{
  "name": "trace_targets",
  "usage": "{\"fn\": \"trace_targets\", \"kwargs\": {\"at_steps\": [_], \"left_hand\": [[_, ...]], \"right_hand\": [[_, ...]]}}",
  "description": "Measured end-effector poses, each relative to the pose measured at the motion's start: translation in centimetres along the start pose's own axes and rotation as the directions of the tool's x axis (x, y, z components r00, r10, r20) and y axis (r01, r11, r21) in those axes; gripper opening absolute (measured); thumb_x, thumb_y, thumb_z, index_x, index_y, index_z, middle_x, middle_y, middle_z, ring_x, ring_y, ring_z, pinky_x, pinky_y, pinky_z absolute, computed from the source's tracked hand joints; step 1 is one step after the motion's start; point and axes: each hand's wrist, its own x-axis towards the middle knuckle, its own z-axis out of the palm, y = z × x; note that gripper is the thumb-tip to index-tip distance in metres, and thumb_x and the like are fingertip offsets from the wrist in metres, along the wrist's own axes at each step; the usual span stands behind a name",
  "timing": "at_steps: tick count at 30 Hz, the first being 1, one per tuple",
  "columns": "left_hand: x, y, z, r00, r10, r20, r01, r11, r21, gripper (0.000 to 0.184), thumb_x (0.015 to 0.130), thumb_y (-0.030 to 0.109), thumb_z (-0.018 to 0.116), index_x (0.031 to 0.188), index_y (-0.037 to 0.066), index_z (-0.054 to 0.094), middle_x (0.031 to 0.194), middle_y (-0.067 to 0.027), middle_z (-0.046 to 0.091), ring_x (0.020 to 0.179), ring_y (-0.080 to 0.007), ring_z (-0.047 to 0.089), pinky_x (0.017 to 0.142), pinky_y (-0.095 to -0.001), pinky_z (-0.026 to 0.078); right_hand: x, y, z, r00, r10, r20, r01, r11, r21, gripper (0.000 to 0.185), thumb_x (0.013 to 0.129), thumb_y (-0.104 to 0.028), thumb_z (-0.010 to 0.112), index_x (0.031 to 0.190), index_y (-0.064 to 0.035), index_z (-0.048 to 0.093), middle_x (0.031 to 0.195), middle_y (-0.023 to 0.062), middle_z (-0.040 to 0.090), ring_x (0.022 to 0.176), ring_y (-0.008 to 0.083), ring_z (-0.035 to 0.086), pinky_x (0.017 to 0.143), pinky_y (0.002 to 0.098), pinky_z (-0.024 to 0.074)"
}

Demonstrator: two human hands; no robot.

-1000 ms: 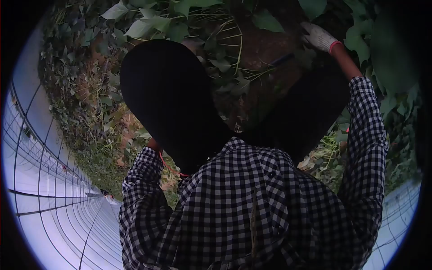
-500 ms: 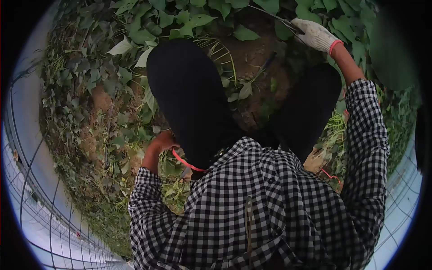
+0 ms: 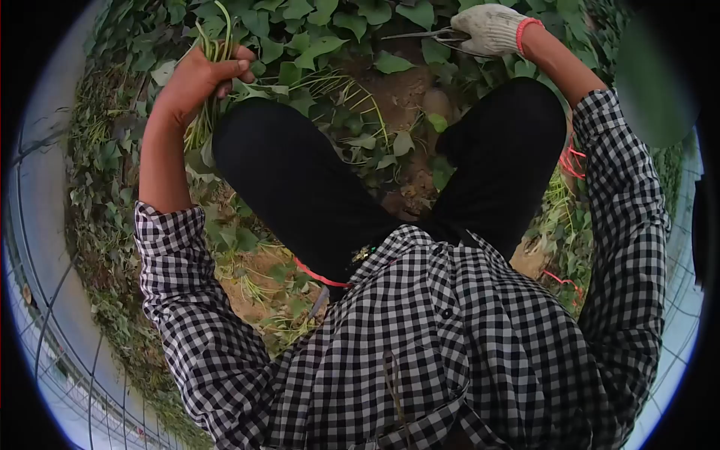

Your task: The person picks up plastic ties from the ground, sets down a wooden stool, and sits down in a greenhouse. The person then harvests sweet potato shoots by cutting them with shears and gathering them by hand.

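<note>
My bare left hand (image 3: 196, 81) is closed around a bunch of green leafy vine cuttings (image 3: 198, 133). Their stem ends poke up above the fist, and the lower part hangs beside my left knee. On my right hand (image 3: 491, 31) is a white knitted glove with a red cuff. That hand grips a pair of scissors (image 3: 420, 34), whose blades point left over the vines; the handles are mostly hidden by the glove. Broad green leaves (image 3: 322, 49) grow between the two hands.
My black-clad knees (image 3: 274, 150) frame a patch of brown soil (image 3: 401, 90). A red string (image 3: 319, 273) lies by my left thigh, with more red strings (image 3: 572, 159) by the right. Wire mesh fencing (image 3: 56, 300) curves along the left edge.
My left hand has risen from beside the left thigh to above the left knee, and the cuttings now show in it. My right hand and the scissors have shifted up and left.
</note>
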Motion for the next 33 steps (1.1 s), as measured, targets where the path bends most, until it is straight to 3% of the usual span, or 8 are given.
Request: {"fn": "trace_targets", "kwargs": {"at_steps": [6, 8, 10, 13, 15, 21, 26, 33], "left_hand": [[7.7, 4.5, 11.7, 0.866, -0.073, 0.495, -0.217, 0.836, 0.504, 0.026, 0.077, 0.008, 0.062, 0.101, 0.000, 0.061, 0.083, -0.0126, 0.068, 0.058, -0.0186, 0.061, 0.051, -0.0323, 0.048], [10.5, 2.4, 17.1, 0.899, -0.068, 0.432, -0.340, 0.513, 0.788, 0.030, 0.075, 0.008, 0.061, 0.103, -0.001, 0.061, 0.091, -0.0190, 0.067, 0.076, -0.0330, 0.067, 0.064, -0.0405, 0.053], [10.3, -1.5, 19.8, 0.977, 0.078, 0.201, -0.212, 0.506, 0.836, 0.035, 0.073, 0.010, 0.062, 0.107, 0.003, 0.061, 0.102, -0.0218, 0.064, 0.094, -0.0402, 0.063, 0.078, -0.0446, 0.052], [7.3, -5.5, 20.5, 0.995, 0.052, -0.082, 0.030, 0.631, 0.775, 0.026, 0.087, 0.020, 0.049, 0.104, 0.005, 0.062, 0.113, -0.0215, 0.061, 0.106, -0.0351, 0.059, 0.091, -0.0422, 0.047], [6.8, -8.2, 20.6, 0.959, 0.166, -0.230, -0.013, 0.836, 0.548, 0.028, 0.088, 0.021, 0.048, 0.108, 0.005, 0.060, 0.118, -0.0210, 0.058, 0.110, -0.0377, 0.056, 0.093, -0.0417, 0.045], [5.3, -8.8, 20.0, 0.805, 0.365, -0.468, -0.243, 0.922, 0.301, 0.032, 0.086, 0.027, 0.052, 0.112, 0.009, 0.056, 0.116, -0.0192, 0.057, 0.110, -0.0389, 0.050, 0.093, -0.0420, 0.041], [6.8, -9.3, 19.5, 0.722, 0.562, -0.403, -0.108, 0.667, 0.737, 0.041, 0.074, 0.022, 0.065, 0.111, 0.009, 0.057, 0.109, -0.0196, 0.059, 0.103, -0.0380, 0.054, 0.090, -0.0446, 0.043], [6.6, -8.9, 19.1, 0.708, 0.604, -0.366, -0.250, 0.699, 0.670, 0.025, 0.075, 0.004, 0.058, 0.100, 0.005, 0.062, 0.082, -0.0186, 0.065, 0.076, -0.0414, 0.063, 0.067, -0.0439, 0.052]], "right_hand": [[4.8, 3.2, 7.6, 0.994, 0.057, 0.091, -0.070, 0.986, 0.151, 0.064, 0.086, -0.063, 0.047, 0.091, -0.0016, 0.064, 0.088, 0.0149, 0.065, 0.085, 0.0320, 0.064, 0.077, 0.0407, 0.0509], [4.8, 2.9, 9.0, 0.994, 0.041, 0.101, -0.066, 0.966, 0.252, 0.069, 0.086, -0.066, 0.044, 0.090, -0.0002, 0.064, 0.088, 0.0165, 0.065, 0.087, 0.0336, 0.063, 0.080, 0.0413, 0.0494], [4.2, 1.7, 8.4, 0.988, 0.035, 0.147, -0.086, 0.931, 0.356, 0.072, 0.086, -0.068, 0.042, 0.088, 0.0006, 0.065, 0.086, 0.0178, 0.065, 0.087, 0.0344, 0.062, 0.080, 0.0420, 0.0484], [4.4, 0.0, 8.5, 0.994, -0.002, 0.107, -0.050, 0.879, 0.474, 0.080, 0.084, -0.073, 0.039, 0.081, 0.0028, 0.066, 0.076, 0.0190, 0.064, 0.076, 0.0326, 0.063, 0.076, 0.0420, 0.0489], [5.9, 0.9, 8.9, 0.998, -0.056, 0.017, 0.041, 0.877, 0.478, 0.085, 0.083, -0.075, 0.036, 0.085, 0.0041, 0.067, 0.081, 0.0203, 0.066, 0.080, 0.0337, 0.063, 0.078, 0.0421, 0.0480], [6.1, -0.9, 8.3, 0.995, -0.073, -0.064, 0.095, 0.875, 0.475, 0.083, 0.082, -0.074, 0.039, 0.078, 0.0037, 0.068, 0.082, 0.0201, 0.066, 0.082, 0.0330, 0.063, 0.077, 0.0420, 0.0478], [10.0, -0.4, 9.1, 0.998, -0.053, 0.041, 0.023, 0.847, 0.532, 0.077, 0.079, -0.074, 0.044, 0.059, -0.0012, 0.058, 0.060, 0.0121, 0.059, 0.057, 0.0256, 0.059, 0.059, 0.0385, 0.0488], [10.3, -1.4, 8.0, 0.992, -0.120, 0.034, 0.075, 0.793, 0.605, 0.068, 0.084, -0.064, 0.046, 0.072, 0.0010, 0.064, 0.068, 0.0157, 0.064, 0.061, 0.0284, 0.063, 0.065, 0.0404, 0.0513]]}}
